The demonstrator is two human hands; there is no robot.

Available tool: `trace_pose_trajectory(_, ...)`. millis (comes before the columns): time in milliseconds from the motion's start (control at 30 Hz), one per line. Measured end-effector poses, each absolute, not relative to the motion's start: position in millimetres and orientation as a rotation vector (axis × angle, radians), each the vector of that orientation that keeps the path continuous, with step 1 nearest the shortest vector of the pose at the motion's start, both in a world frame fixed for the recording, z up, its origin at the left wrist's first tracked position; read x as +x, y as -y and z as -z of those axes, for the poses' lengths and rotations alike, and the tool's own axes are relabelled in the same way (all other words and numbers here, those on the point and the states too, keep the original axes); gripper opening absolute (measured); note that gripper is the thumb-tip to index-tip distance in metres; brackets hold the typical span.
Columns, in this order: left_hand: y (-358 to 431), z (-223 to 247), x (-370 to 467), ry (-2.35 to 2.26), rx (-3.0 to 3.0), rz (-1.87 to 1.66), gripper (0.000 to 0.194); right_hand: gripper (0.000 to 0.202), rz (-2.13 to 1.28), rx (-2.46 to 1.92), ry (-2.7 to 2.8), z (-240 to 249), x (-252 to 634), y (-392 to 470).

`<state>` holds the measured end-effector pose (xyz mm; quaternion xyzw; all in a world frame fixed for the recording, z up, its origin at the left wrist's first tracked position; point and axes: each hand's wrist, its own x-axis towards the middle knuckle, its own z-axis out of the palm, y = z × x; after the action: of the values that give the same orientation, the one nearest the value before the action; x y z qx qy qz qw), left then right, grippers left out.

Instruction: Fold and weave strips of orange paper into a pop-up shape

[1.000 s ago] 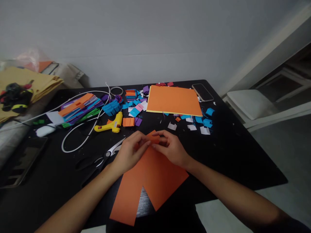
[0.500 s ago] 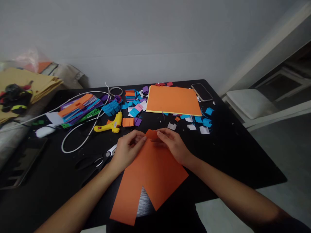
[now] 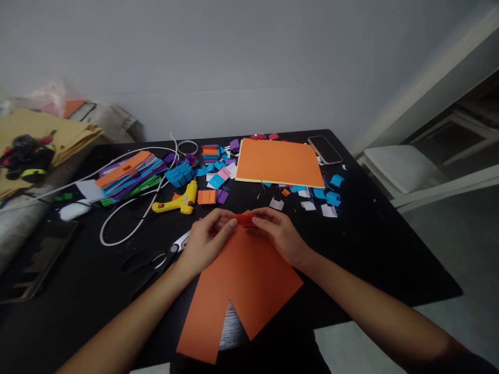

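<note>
Black table (image 3: 374,239), grey wall (image 3: 234,62) behind — hands (image 3: 283,236) holding small orange paper (image 3: 245,221).

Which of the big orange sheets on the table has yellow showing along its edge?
The orange sheet at the back, beside the phone: yellow shows along its left and front edges. The orange paper at the front shows none.

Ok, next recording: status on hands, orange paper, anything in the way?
Left bare hand and right bare hand holding small orange paper piece. Larger straight-edged orange paper beneath. Closest clutter: black-handled metal scissors, partly hidden by left hand and arm.
</note>
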<state>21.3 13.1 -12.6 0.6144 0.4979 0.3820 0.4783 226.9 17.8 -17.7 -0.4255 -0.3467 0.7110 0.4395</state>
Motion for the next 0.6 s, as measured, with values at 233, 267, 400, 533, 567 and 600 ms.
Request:
trace_pose_trajectory(233, -14.4, 15.4, 22.1, -1.210, 1.531, -0.896, 0.021, 0.019, -1.552, -1.119, 1.090, 21.4, 227.0, -18.4)
trace_pose_trajectory(267, -14.5, 16.7, 22.3, -1.209, 1.529, -0.893, 0.020, 0.018, -1.537, -1.125, 1.099, 21.6, 226.6, -18.4)
trace_pose_trajectory(400, -15.6, 21.0, 22.4, -1.214, 1.519, -0.916, 0.017, 0.019, -1.522, -1.150, 1.113, 22.5, 225.7, -17.4)
trace_pose_trajectory(533, -16.9, 23.0, 22.7, -1.229, 1.525, -0.948, 0.020, 0.021, -1.551, -1.126, 1.136, 23.3, 225.2, -15.7)
trace_pose_trajectory(567, -17.1, 23.4, 22.9, -1.235, 1.531, -0.953, 0.020, 0.021, -1.567, -1.116, 1.147, 23.3, 224.8, -15.4)
trace_pose_trajectory(600, -17.3, 23.7, 23.0, -1.240, 1.539, -0.956, 0.021, 0.022, -1.581, -1.106, 1.156, 23.3, 224.1, -15.1)
